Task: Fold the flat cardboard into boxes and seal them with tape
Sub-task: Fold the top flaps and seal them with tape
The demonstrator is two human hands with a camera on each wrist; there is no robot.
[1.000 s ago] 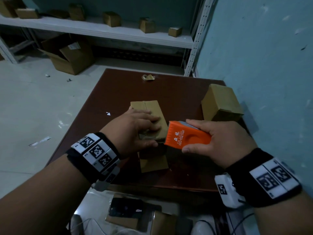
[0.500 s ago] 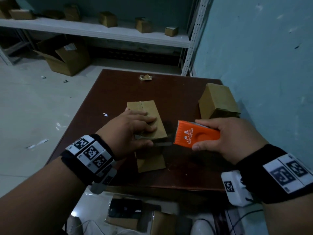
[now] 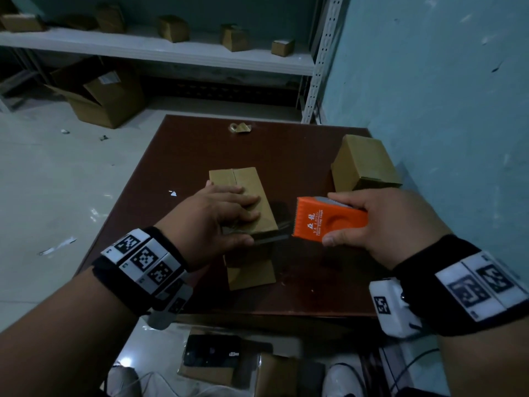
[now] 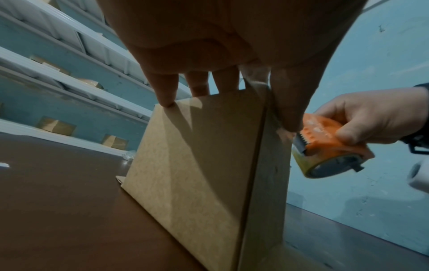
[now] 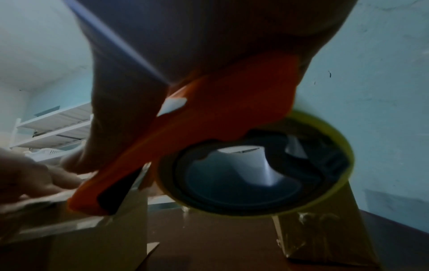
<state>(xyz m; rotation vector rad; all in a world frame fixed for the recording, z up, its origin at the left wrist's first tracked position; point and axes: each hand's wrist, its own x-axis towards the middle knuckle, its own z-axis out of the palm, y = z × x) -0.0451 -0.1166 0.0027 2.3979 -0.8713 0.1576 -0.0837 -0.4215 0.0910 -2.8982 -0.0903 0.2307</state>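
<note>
A folded brown cardboard box [image 3: 246, 179] stands in the middle of the dark brown table [image 3: 300, 156], with one flap [image 3: 252, 275] lying out toward me. My left hand [image 3: 226, 213] lies on its top with flat fingers, and the thumb [image 4: 287, 110] presses against the near side. My right hand [image 3: 380, 222] grips an orange tape dispenser [image 3: 326, 222] just right of the box. A short strip of clear tape [image 3: 274, 239] runs from the dispenser's toothed edge to the box corner under my left thumb. The yellowish tape roll [image 5: 255, 168] shows in the right wrist view.
A taped, closed box [image 3: 363, 164] stands at the table's right side against the blue wall. A crumpled tape scrap [image 3: 240, 128] lies at the far edge. Beyond are white shelves with small boxes [image 3: 171, 28] and an open carton [image 3: 106, 96] on the floor.
My right hand has drawn the dispenser to the right, away from the box, stretching tape out. The left hand stays on the box.
</note>
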